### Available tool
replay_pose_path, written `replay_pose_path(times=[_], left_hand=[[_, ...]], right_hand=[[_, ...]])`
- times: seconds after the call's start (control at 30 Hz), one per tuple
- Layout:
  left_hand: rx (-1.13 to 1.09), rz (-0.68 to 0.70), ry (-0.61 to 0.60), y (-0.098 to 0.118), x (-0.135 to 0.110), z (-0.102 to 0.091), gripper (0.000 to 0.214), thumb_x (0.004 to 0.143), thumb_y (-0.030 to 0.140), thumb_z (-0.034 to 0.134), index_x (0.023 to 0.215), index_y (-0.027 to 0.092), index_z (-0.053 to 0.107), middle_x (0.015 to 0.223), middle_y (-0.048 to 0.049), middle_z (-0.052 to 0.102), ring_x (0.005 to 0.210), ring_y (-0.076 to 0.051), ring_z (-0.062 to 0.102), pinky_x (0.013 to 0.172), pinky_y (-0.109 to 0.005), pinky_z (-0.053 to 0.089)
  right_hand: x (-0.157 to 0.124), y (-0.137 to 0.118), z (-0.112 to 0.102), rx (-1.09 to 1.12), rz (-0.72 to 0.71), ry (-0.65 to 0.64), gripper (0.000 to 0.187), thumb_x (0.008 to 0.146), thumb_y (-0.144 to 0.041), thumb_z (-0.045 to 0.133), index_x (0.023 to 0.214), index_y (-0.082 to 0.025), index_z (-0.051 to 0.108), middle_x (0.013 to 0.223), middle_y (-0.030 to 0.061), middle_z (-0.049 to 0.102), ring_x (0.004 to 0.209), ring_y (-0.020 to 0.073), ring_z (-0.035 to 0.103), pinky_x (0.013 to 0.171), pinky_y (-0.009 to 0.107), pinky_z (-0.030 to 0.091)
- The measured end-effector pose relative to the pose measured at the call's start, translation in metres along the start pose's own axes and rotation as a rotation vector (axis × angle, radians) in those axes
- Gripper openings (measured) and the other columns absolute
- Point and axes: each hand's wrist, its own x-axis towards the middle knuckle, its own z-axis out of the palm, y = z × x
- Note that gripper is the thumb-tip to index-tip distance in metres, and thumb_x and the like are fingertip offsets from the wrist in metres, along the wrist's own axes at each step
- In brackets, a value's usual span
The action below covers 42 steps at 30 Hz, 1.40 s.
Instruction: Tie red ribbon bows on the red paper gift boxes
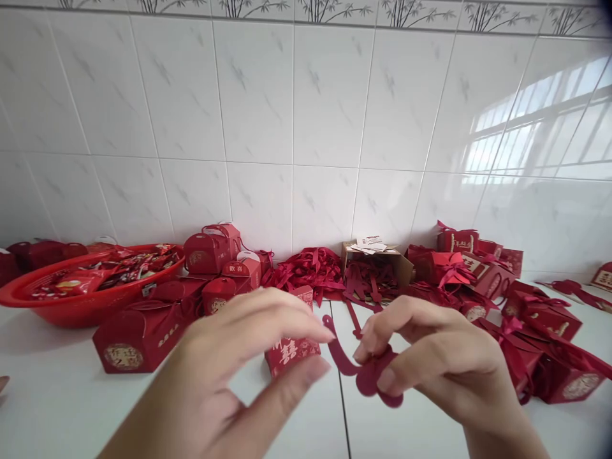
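Observation:
My right hand (430,363) pinches a dark red card strap (342,357) between thumb and fingers. The strap has a narrow curved tail and rounded lobes at the pinched end. My left hand (258,357) is just left of it, thumb and fingers apart in a C shape. Its index fingertip is close to the tail's tip; I cannot tell whether they touch. Partly hidden behind my left hand stands a small red gift box (292,350) with gold and white print. Another red strap (352,319) lies on the white tiled counter (320,433) behind my right hand.
At the left, a red plastic basin (95,303) holds wrapped sweets. Closed red gift boxes (136,338) stand beside it. Red ribbons (310,271) are heaped by the wall, next to an open cardboard box (399,261) of straps. More ribboned boxes (540,312) are piled at the right.

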Motion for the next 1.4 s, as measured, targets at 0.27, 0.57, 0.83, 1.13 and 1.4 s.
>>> replay_pose_path(times=[0.27,0.57,0.83,1.13,1.4], left_hand=[[-0.140,-0.137,-0.388,0.017,0.013,0.018,0.006,0.081,0.029,0.064,0.076,0.031,0.067,0.077,0.0032,0.070,0.069,-0.018,0.064,0.056,-0.024,0.054],[-0.289,-0.335,-0.618,0.016,0.018,0.021,0.018,0.086,0.019,0.054,0.074,0.025,0.066,0.075,0.0058,0.068,0.072,-0.012,0.062,0.069,-0.021,0.048],[-0.629,-0.380,-0.718,0.009,0.027,0.040,0.014,0.085,0.022,0.058,0.072,0.017,0.062,0.065,0.0027,0.065,0.066,-0.011,0.061,0.069,-0.021,0.048],[0.106,-0.414,-0.582,-0.034,0.022,0.004,0.037,0.080,0.048,0.060,0.113,0.031,0.063,0.118,-0.0041,0.064,0.106,-0.026,0.060,0.085,-0.034,0.050],[0.399,-0.725,-0.707,-0.105,0.023,0.017,0.086,0.065,0.049,0.070,0.140,0.026,0.037,0.140,-0.0124,0.047,0.123,-0.037,0.048,0.093,-0.046,0.045]], right_hand=[[-0.002,-0.006,0.002,-0.109,0.080,-0.169,0.047,0.086,-0.003,0.054,0.120,-0.035,0.062,0.102,0.0046,0.065,0.082,0.0125,0.067,0.074,0.021,0.058],[0.001,-0.008,0.002,-0.274,0.039,-0.218,0.027,0.089,-0.004,0.048,0.095,-0.018,0.071,0.092,0.0064,0.064,0.080,0.0109,0.066,0.072,0.019,0.055],[0.006,-0.012,-0.006,-0.341,-0.128,-0.183,0.029,0.091,-0.006,0.047,0.080,-0.017,0.071,0.076,0.0032,0.061,0.077,0.0101,0.063,0.072,0.023,0.050],[0.001,-0.011,-0.018,-0.468,0.004,-0.306,0.030,0.085,0.000,0.050,0.089,-0.021,0.070,0.083,0.0039,0.064,0.074,0.0118,0.058,0.070,0.028,0.046],[0.004,-0.006,-0.013,-0.429,0.011,-0.317,0.024,0.088,-0.005,0.051,0.090,-0.020,0.070,0.080,0.0042,0.061,0.075,0.0126,0.058,0.070,0.030,0.045]])
